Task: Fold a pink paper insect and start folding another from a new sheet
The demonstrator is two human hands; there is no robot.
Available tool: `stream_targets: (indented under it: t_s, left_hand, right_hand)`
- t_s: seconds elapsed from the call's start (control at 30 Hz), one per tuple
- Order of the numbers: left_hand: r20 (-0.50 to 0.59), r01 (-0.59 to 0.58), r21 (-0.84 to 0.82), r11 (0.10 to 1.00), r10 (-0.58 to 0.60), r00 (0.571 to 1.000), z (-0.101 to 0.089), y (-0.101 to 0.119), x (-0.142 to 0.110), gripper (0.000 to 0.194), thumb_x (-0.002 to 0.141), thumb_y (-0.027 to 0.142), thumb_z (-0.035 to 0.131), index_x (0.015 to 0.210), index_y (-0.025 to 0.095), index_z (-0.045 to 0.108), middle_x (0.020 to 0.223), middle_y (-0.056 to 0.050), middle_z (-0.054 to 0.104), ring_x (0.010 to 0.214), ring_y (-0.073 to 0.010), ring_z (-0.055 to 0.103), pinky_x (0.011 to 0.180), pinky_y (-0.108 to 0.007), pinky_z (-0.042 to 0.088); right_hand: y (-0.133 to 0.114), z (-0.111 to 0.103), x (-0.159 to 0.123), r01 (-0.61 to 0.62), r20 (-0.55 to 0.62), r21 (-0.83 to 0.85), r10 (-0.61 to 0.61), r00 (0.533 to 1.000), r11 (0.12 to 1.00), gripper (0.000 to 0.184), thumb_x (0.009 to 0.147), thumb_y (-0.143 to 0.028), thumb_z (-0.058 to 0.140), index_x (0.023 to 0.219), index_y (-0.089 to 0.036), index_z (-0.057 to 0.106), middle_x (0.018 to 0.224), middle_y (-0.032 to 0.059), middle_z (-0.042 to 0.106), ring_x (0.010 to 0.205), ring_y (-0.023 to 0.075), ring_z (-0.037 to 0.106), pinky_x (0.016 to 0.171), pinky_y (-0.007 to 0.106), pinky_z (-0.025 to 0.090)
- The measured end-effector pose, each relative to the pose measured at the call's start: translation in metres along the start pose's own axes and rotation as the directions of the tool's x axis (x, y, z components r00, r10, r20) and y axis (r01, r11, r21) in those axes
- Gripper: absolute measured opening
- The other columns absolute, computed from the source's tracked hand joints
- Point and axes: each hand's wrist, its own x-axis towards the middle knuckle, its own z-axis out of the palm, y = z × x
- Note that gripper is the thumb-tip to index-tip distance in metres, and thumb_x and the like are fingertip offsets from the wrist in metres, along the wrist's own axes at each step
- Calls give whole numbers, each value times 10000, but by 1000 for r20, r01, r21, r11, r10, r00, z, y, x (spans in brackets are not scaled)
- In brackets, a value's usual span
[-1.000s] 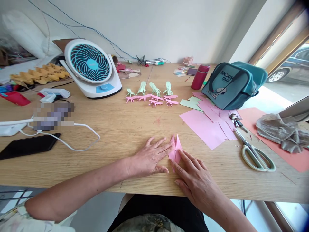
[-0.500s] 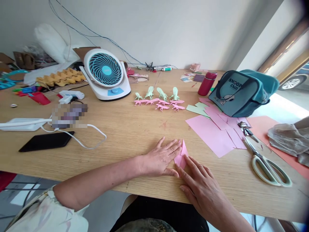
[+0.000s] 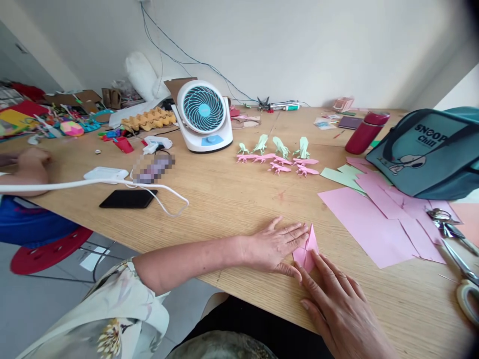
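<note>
The counter spreads out before you, and both your hands work close to its near edge. The largest paper by you, the loose pink sheet, lies flat to the right, farther back from that near edge and apart from your fingers. Your left hand slants in over the near edge from the left, open and palm down, fingers stretched over the left side of the folded pink paper, thumb spread wide; it grips nothing. Your right hand angles in from the right of the near edge, open too, fingers long and fairly close together, leading fingertips touching the paper's near right side. That folded paper is the smallest of these — it lies between your hands, near the near edge, its sharp tip toward the far edge and its long axis roughly crosswise to your left fingers. Both hands touch it, so I'd call neither nearer — and with its left side partly covered, you can't tell how that part is creased.
</note>
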Motion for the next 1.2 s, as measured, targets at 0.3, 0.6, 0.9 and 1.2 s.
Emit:
stream_targets:
  t_s: [0.3, 0.6, 0.9, 1.2]
  left_hand:
    - [16, 141, 12, 990, -141, 990, -2, 6, 22, 860, 986, 604, 294, 1559, -11, 115, 1653, -185, 70, 1549, -295, 37, 1214, -619, 79]
    - [47, 171, 65, 983, -175, 984, 0, 10, 24, 864, 983, 589, 308, 1564, -6, 73, 1656, -155, 18, 1551, -275, -17, 1220, -619, 55]
    - [28, 148, 54, 987, -150, 988, 0, 7, 23, 854, 990, 587, 299, 1568, 4, 62, 1657, -153, 24, 1550, -287, -1, 1215, -620, 71]
    - [-148, 55, 207, 977, -24, 989, 2, 16, -1, 728, 1024, 514, 273, 1547, 12, 206, 1645, -168, 145, 1546, -275, 95, 1214, -596, 141]
  right_hand:
    - [2, 3, -3, 24, -4, -34, -24, 1000, 999, 412, 962, -391, 477, 1296, -177, 591, 1495, 231, 441, 1281, 362, 511, 850, 459, 527]
    - [2, 3, -1, 28, -16, -46, -29, 999, 999, 387, 974, -393, 441, 1267, -185, 584, 1482, 216, 461, 1267, 338, 529, 845, 435, 538]
    - [2, 1, -3, 26, -4, -43, -26, 1000, 999, 391, 974, -395, 445, 1266, -185, 599, 1486, 226, 451, 1264, 352, 537, 839, 457, 555]
    - [3, 7, -7, -16, -4, -39, 15, 1000, 999, 488, 947, -405, 478, 1412, -259, 516, 1523, 188, 433, 1274, 330, 555, 849, 432, 568]
